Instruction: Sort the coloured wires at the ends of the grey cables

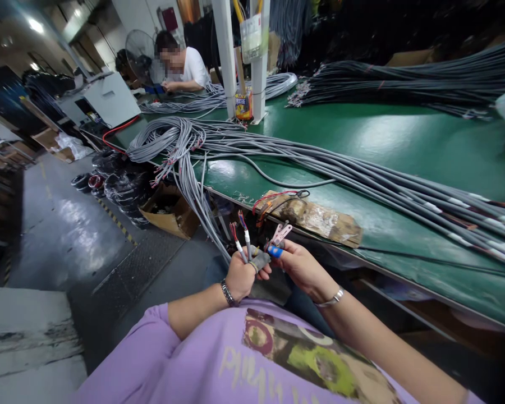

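Gripping two cables with coloured wires already bared, the left hand met the right hand, pinching a pink tool, off the surface's near edge, work on those ends seemingly unfinished.

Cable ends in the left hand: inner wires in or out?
Out: colored wires protrude past the white bands on both gray cables in the left hand.

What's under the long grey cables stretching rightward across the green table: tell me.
Green tabletop shows along both sides of the grey cables; anything directly beneath the bundle is covered and cannot be seen.
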Demonstrator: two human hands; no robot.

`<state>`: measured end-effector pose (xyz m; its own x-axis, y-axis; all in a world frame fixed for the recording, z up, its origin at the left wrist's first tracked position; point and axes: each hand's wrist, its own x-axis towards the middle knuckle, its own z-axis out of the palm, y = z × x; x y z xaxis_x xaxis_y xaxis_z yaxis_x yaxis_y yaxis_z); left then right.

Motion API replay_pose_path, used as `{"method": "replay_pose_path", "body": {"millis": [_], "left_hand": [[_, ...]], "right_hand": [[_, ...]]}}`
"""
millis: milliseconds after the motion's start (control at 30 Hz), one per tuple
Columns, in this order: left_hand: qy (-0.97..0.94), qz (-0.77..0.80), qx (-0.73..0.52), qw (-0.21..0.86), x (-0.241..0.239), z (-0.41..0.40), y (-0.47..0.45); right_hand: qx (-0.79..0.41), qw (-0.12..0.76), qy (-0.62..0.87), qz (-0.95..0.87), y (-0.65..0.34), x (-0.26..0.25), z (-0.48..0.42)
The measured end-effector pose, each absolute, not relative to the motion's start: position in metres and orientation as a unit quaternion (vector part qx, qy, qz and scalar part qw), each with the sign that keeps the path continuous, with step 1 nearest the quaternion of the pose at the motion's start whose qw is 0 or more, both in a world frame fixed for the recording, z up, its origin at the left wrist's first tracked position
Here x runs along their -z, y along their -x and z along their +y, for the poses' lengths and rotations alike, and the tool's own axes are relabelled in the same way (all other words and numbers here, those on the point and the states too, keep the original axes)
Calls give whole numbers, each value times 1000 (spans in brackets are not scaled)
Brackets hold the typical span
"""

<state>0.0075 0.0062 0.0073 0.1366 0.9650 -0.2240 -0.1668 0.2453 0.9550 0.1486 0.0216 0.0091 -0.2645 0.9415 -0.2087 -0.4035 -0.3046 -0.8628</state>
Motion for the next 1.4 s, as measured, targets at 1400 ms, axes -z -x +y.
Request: {"method": "replay_pose_path", "body": {"millis": [1400], "left_hand": [[-359, 472, -478, 649, -19, 7, -7]], "right_hand": [[-686, 515, 396, -328, -149, 4, 12]]}}
